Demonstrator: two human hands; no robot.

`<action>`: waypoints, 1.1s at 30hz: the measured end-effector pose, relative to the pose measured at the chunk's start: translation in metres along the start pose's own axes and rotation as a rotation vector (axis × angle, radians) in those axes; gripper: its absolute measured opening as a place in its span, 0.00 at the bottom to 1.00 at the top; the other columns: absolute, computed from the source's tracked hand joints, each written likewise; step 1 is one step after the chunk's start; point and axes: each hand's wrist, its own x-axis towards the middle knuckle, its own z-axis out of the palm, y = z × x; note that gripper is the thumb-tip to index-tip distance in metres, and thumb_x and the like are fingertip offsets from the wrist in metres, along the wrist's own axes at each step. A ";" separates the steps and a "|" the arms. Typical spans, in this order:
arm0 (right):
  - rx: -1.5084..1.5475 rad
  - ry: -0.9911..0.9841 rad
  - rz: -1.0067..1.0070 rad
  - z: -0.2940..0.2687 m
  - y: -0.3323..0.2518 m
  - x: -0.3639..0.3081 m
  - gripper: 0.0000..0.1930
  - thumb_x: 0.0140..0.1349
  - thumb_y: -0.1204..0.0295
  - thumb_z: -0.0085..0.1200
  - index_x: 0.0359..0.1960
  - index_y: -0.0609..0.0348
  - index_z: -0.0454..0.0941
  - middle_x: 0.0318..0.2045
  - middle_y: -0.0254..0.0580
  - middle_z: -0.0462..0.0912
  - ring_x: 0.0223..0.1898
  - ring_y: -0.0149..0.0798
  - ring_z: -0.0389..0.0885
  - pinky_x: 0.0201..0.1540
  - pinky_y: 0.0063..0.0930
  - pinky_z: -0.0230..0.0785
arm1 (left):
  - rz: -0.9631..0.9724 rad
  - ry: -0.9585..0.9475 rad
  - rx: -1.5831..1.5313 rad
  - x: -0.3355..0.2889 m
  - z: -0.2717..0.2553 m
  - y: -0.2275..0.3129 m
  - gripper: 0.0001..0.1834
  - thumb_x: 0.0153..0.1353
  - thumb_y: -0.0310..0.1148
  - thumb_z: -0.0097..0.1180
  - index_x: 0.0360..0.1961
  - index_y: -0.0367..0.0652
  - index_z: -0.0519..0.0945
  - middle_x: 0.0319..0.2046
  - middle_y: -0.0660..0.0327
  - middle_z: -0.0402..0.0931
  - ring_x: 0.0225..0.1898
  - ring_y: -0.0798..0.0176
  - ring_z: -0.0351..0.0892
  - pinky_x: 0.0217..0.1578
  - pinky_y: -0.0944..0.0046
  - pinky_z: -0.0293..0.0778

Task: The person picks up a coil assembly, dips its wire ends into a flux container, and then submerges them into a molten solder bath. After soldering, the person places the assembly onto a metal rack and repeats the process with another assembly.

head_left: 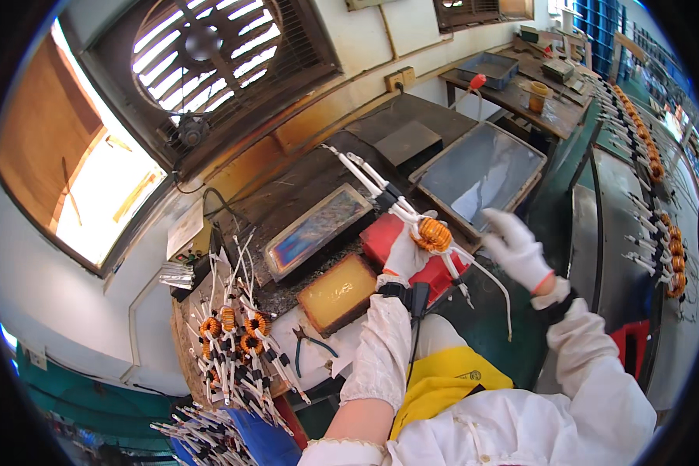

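Note:
My left hand [404, 258], in a white glove, is closed around a toroidal coil [433, 234] wound with orange wire. Bundled white-sleeved leads with black bands reach from the coil up and left over the bench; other leads hang down to the right. Right of the coil, apart from it, my gloved right hand [518, 252] has its fingers stretched out and holds nothing. Below the leads sits a narrow rectangular tray [318, 231] with a shiny, rainbow-tinted metallic surface. A block-shaped container [338, 293] of yellowish material stands nearer, left of my left hand.
Cutting pliers [309, 348] lie near a pile of similar coils [254, 330] at left. A blue bin [262, 436] holds more leads. A larger metal-topped tank [485, 175] stands beyond my hands; something red [379, 237] is beneath them. Finished-looking coils [674, 260] line the right-hand bench.

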 end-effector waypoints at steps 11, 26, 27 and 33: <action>0.002 0.172 0.169 0.096 0.017 0.025 0.25 0.55 0.74 0.48 0.58 0.57 0.65 0.49 0.54 0.75 0.52 0.54 0.74 0.56 0.38 0.65 | -0.010 -0.042 0.232 -0.001 0.020 -0.003 0.38 0.64 0.64 0.36 0.62 0.43 0.65 0.56 0.57 0.70 0.53 0.57 0.72 0.54 0.47 0.71; -0.200 0.189 0.750 -0.072 0.087 -0.011 0.24 0.49 0.69 0.53 0.51 0.54 0.73 0.41 0.52 0.81 0.45 0.48 0.80 0.50 0.34 0.69 | -0.023 0.106 0.077 -0.003 0.021 0.004 0.40 0.66 0.62 0.31 0.63 0.36 0.59 0.61 0.45 0.62 0.60 0.43 0.66 0.56 0.41 0.70; -0.305 0.181 0.722 -0.075 0.088 -0.017 0.24 0.49 0.67 0.52 0.52 0.52 0.72 0.43 0.54 0.80 0.46 0.51 0.79 0.51 0.36 0.69 | -0.025 0.110 0.074 -0.002 0.022 0.005 0.40 0.66 0.62 0.31 0.63 0.36 0.59 0.61 0.45 0.62 0.60 0.43 0.66 0.56 0.41 0.70; -0.689 0.177 0.375 -0.081 0.093 -0.041 0.19 0.51 0.74 0.54 0.48 0.50 0.72 0.40 0.49 0.76 0.46 0.54 0.75 0.48 0.43 0.69 | -0.047 0.138 0.058 0.001 0.023 0.007 0.40 0.67 0.62 0.30 0.62 0.35 0.60 0.60 0.44 0.63 0.59 0.43 0.67 0.55 0.41 0.71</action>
